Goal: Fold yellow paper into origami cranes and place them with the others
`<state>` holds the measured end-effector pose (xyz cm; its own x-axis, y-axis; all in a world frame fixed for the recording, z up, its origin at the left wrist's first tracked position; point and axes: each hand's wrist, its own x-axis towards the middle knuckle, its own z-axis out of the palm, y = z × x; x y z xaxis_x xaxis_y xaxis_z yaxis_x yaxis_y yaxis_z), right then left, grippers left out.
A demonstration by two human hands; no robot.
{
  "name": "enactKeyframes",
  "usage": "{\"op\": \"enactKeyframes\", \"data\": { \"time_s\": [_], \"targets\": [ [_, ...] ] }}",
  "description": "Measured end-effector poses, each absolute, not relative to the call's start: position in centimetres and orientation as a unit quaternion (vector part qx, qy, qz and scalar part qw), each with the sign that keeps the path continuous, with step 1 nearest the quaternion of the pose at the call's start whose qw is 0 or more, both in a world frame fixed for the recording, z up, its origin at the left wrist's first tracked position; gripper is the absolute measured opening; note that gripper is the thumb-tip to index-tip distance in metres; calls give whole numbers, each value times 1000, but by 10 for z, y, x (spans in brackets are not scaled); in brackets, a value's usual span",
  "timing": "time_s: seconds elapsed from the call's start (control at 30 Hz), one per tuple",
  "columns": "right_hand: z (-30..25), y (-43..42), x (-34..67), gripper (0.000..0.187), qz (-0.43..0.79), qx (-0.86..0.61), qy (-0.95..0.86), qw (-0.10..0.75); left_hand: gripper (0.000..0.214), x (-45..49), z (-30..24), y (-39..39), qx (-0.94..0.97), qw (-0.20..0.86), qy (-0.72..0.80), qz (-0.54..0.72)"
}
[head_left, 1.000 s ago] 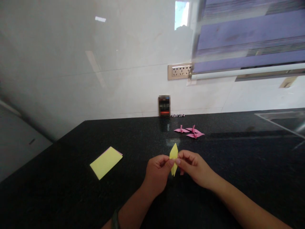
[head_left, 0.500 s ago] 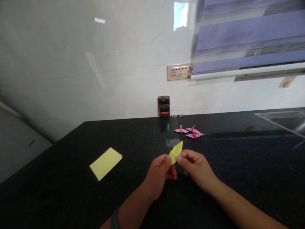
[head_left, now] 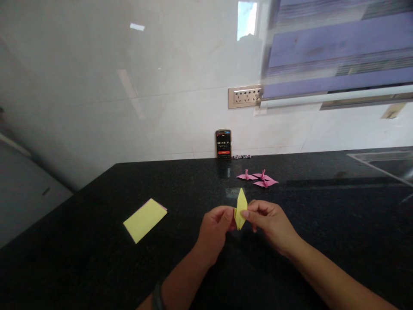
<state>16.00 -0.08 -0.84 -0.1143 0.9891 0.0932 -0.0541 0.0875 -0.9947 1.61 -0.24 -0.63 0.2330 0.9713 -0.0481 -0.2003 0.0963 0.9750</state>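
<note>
A small yellow folded paper [head_left: 241, 207] is held upright above the dark counter, with a pointed top and a narrow lower end. My left hand [head_left: 217, 230] pinches its left edge between thumb and fingers. From the other side my right hand [head_left: 272, 224] grips it, the thumb lying on its front face. Beyond the hands stand three pink folded paper cranes [head_left: 265, 184], close together. To the left lies a stack of paper sheets [head_left: 145, 220], yellow on top with a pink edge peeking out.
A phone [head_left: 223, 144] showing a timer leans against the tiled wall, beside a beaded strap [head_left: 241, 157]. The black stone counter [head_left: 80, 267] ends at a sloping left edge. A sink rim [head_left: 380, 170] is at the right. Wall sockets [head_left: 247, 96] sit above.
The yellow paper has turned from leaning right to nearly upright, showing a long narrow face. My left fingers have shifted to its side edge. The view has moved slightly.
</note>
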Motion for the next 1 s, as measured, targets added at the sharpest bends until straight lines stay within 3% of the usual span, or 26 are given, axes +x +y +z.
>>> {"op": "enactKeyframes", "data": {
  "time_s": [0.27, 0.5, 1.0],
  "targets": [
    [-5, -1, 163, 17, 514, -438, -585, 448, 16, 9, -1, -2, 505, 606, 397, 470],
    [-6, -1, 162, 19, 572, -403, -545, 462, 15, 7, -1, -2, 496, 632, 369, 468],
    [-9, 1, 164, 11, 555, -397, -567, 461, 6, 8, -1, -1, 522, 608, 365, 474]
  ]
}}
